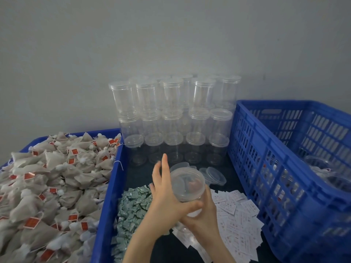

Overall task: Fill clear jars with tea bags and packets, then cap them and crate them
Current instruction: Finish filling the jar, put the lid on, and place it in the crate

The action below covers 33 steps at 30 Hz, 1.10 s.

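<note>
While our right hand (204,215) wraps the clear jar (187,188) low down, its long axis tipped up and away, our left hand (167,188) presses spread fingers on the lid (187,177), thumb hooked underneath. Both grips sit on it; the blue crate (266,168) waits off right, empty jars (174,114) beyond.

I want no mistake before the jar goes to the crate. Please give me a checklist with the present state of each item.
1. Jar held: ok, right hand grips it from below.
2. Lid on the jar: ok, left hand rests against it.
3. Lid fully tight: cannot tell.
4. Tea bags and packets inside: cannot tell, contents are blurred.
5. Room in blue crate: ok, open space shows inside.
</note>
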Each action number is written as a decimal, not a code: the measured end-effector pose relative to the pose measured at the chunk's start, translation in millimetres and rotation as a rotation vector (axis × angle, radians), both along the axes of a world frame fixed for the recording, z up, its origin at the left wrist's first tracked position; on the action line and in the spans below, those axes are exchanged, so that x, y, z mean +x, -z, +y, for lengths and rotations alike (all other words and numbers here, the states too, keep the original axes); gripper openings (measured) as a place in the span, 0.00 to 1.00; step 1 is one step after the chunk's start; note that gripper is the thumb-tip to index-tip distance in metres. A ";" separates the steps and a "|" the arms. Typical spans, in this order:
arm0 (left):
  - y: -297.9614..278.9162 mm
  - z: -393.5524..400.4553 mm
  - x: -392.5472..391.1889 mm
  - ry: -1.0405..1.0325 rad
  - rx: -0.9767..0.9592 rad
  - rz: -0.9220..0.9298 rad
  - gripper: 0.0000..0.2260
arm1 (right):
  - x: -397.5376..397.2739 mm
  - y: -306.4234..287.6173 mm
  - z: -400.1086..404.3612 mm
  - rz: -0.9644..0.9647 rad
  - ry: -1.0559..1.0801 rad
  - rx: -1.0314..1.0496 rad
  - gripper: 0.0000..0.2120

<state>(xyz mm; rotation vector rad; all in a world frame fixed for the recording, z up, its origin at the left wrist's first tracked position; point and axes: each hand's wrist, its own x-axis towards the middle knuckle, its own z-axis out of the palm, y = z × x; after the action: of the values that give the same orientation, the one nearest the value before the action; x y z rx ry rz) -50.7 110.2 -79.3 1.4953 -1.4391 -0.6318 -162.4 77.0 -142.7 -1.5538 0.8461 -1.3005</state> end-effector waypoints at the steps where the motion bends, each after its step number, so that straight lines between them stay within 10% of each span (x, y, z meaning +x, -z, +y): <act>1: -1.6 1.0 8.4 0.097 0.032 0.018 0.57 | -3.4 -1.0 -1.3 -0.007 -0.035 0.015 0.39; 9: -14.7 -2.4 34.1 0.358 0.092 0.259 0.50 | -8.6 -1.8 -8.8 -0.029 -0.328 0.128 0.37; 16: -8.8 -5.7 -28.9 -0.273 -0.067 0.062 0.50 | 6.3 -9.0 -5.4 0.037 0.073 -0.017 0.40; 25: -26.5 -0.9 39.5 0.359 0.116 0.100 0.46 | -13.0 -4.6 -11.8 0.007 -0.416 0.120 0.36; 33: -12.5 -11.9 -2.9 -0.177 -0.066 -0.272 0.43 | 3.4 -1.1 -11.2 0.056 -0.041 -0.027 0.39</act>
<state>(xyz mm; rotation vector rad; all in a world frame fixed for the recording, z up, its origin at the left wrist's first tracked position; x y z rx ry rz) -53.6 98.3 -66.8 1.6823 -1.4920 -0.2776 -159.0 65.8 -141.5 -1.6270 0.8312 -1.2487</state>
